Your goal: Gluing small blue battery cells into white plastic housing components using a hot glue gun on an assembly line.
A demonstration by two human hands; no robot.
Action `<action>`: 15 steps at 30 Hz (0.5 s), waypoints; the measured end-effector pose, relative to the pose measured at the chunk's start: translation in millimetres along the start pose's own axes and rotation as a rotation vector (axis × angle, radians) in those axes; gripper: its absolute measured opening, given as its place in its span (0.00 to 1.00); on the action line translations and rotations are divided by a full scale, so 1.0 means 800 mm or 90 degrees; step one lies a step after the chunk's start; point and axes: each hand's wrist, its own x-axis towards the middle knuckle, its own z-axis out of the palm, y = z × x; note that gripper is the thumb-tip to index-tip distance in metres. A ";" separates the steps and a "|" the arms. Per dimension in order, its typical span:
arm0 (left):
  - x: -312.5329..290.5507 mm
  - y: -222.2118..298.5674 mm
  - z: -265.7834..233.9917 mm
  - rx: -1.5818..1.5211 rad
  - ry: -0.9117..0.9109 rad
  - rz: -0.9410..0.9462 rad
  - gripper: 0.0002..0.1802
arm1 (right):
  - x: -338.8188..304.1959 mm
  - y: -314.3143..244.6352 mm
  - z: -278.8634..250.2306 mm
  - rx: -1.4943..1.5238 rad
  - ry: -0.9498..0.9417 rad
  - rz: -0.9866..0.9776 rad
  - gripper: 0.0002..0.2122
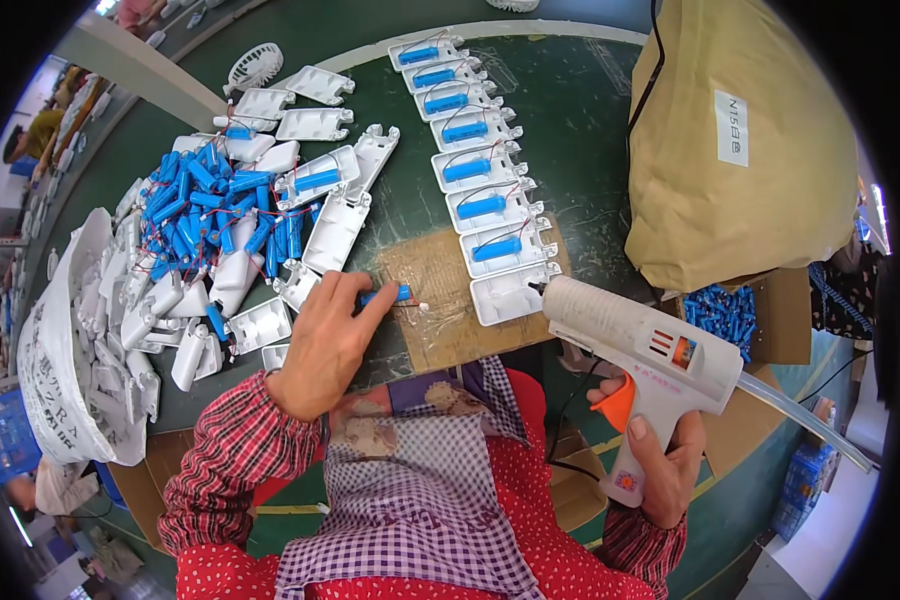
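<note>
My right hand point(670, 462) is wrapped round the handle of a white glue gun point(715, 372) with an orange trigger and a clear glue stick out of its back. The gun's dark nozzle tip is at the right end of the nearest white plastic shell point(505, 298), which has no battery in it. With its fingers closed, my left hand point(322, 342) holds a blue cylindrical battery point(388, 294) with a small white connector. That battery is low over a brown cardboard sheet point(435, 335). Away from me runs a row of white shells, each with a blue battery point(497, 248) and thin wires.
At left lie a heap of blue batteries point(205, 195), loose white shells point(335, 230) and a white sack point(60, 330) of white parts. A large tan bag point(740, 190) stands at right, beside a carton point(785, 325) of blue batteries. A post point(145, 65) rises at the far left.
</note>
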 end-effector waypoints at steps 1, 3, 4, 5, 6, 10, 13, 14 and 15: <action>0.001 -0.001 0.000 0.010 -0.003 -0.005 0.24 | 0.000 0.001 -0.002 0.001 0.000 0.001 0.25; 0.007 -0.003 0.008 0.023 0.021 0.004 0.20 | -0.002 0.003 -0.009 0.018 -0.027 0.016 0.23; 0.015 -0.001 0.013 -0.039 0.068 -0.006 0.18 | -0.002 0.005 -0.011 0.020 -0.026 0.017 0.23; 0.017 0.001 0.017 -0.103 0.118 -0.020 0.17 | -0.002 0.006 -0.009 0.015 -0.032 0.023 0.23; 0.020 0.006 0.017 -0.105 0.119 -0.023 0.17 | -0.002 0.007 -0.008 0.010 -0.038 0.029 0.23; 0.032 0.025 0.016 -0.035 0.085 -0.031 0.20 | -0.003 0.009 -0.007 0.021 -0.028 0.026 0.23; 0.028 0.020 0.009 0.029 0.086 -0.085 0.17 | -0.006 0.011 -0.008 0.024 -0.033 0.025 0.22; 0.026 0.017 0.008 0.029 0.086 -0.086 0.17 | -0.006 0.010 -0.007 0.022 -0.031 0.029 0.22; 0.024 0.014 0.008 0.031 0.067 -0.090 0.16 | -0.006 0.009 -0.006 0.021 -0.030 0.033 0.22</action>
